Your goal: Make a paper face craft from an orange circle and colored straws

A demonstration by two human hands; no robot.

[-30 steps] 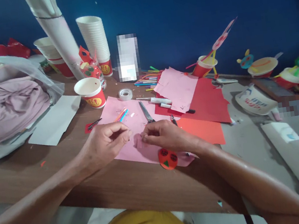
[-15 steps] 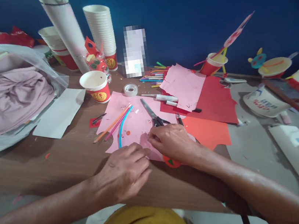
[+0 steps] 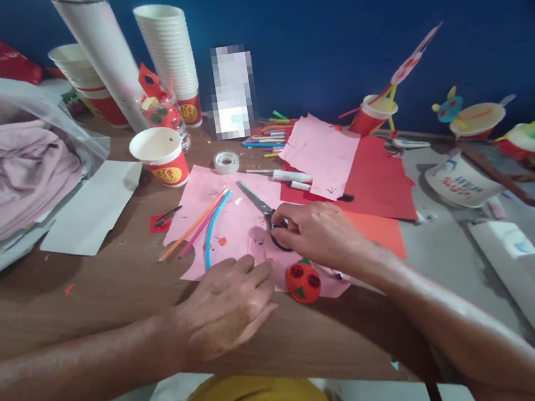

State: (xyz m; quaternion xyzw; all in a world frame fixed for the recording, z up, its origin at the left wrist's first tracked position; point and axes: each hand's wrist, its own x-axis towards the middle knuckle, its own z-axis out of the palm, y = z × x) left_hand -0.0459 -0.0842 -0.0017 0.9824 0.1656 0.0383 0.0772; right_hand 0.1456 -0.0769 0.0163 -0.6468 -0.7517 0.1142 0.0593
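My right hand [image 3: 319, 230] has its fingers closed at the black handles of a pair of scissors [image 3: 256, 199], whose blades lie over a pink sheet [image 3: 240, 221]. My left hand [image 3: 230, 305] is closed near the sheet's front edge, its fingertips at a small piece of pink paper [image 3: 258, 245]; the grip itself is partly hidden. Between the hands and nearer me rests a round orange paper face [image 3: 303, 283] with dark eyes and green bits. A curved blue strip [image 3: 208, 232] and orange and magenta sticks [image 3: 194, 227] lie beyond my left hand.
A red-and-white paper cup [image 3: 162, 159], a tape roll [image 3: 226, 162] and a tall cup stack [image 3: 171, 61] stand behind. White markers [image 3: 291, 176] and red paper [image 3: 378, 178] lie right. A plastic bag [image 3: 5, 177] with cloth is at left; decorated cups [image 3: 478, 121] are far right.
My right hand has moved onto the scissors' handles, uncovering the orange paper face. My left hand stays by the small pink piece. The whole view has shifted slightly.
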